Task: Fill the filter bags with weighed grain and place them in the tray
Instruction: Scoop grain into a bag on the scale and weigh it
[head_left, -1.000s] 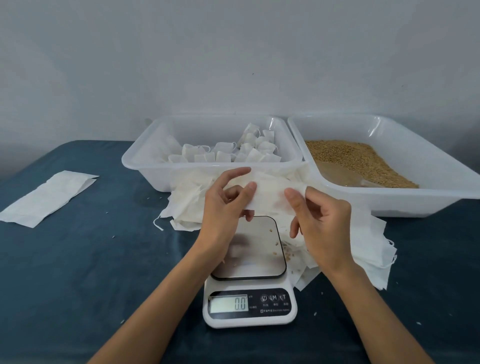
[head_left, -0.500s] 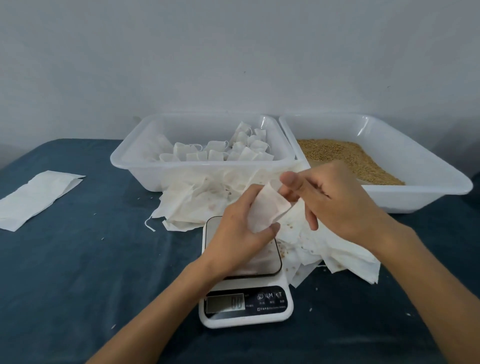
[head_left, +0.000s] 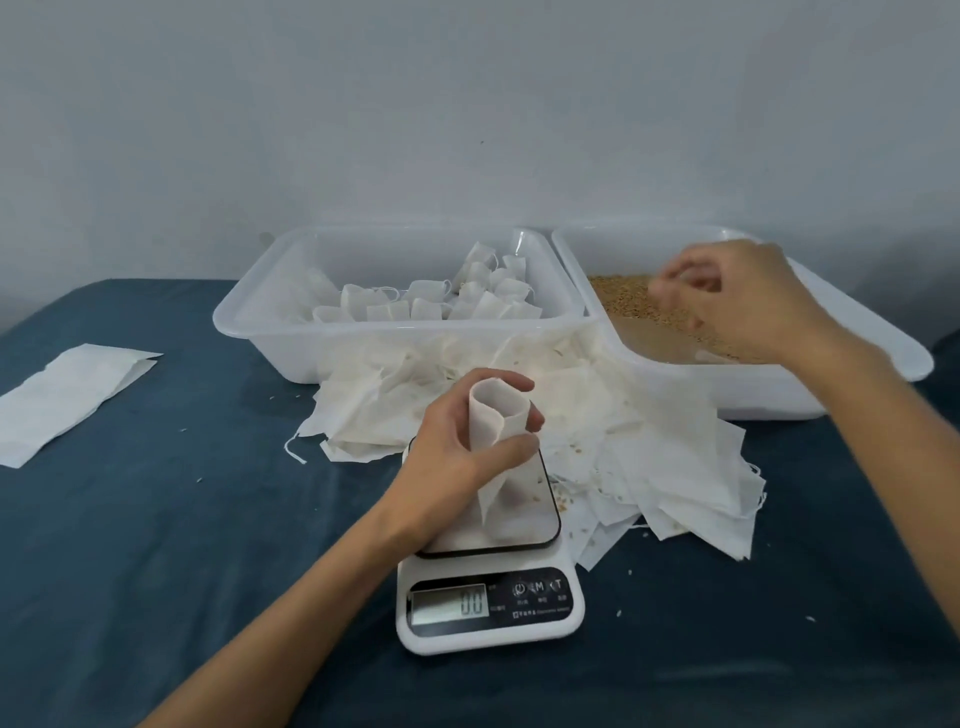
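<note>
My left hand (head_left: 457, 452) holds an empty white filter bag (head_left: 493, 421) upright, its mouth spread wide, over the pan of a white kitchen scale (head_left: 488, 597) that reads 0.0. My right hand (head_left: 737, 301) hovers blurred over the brown grain (head_left: 623, 301) in the right tray (head_left: 779, 400), fingers curled; whether it holds grain cannot be told. The left tray (head_left: 270, 332) contains several filled, tied bags (head_left: 467, 301). A heap of empty filter bags (head_left: 649, 441) lies between the trays and the scale.
A flat white paper piece (head_left: 67, 400) lies on the dark blue cloth (head_left: 156, 545) at the far left. Stray grains dot the cloth and the bag heap. A pale wall stands close behind the trays.
My right hand let go of the bag and moved right and back to the grain tray. My left hand now holds the bag alone, upright and spread wide over the scale.
</note>
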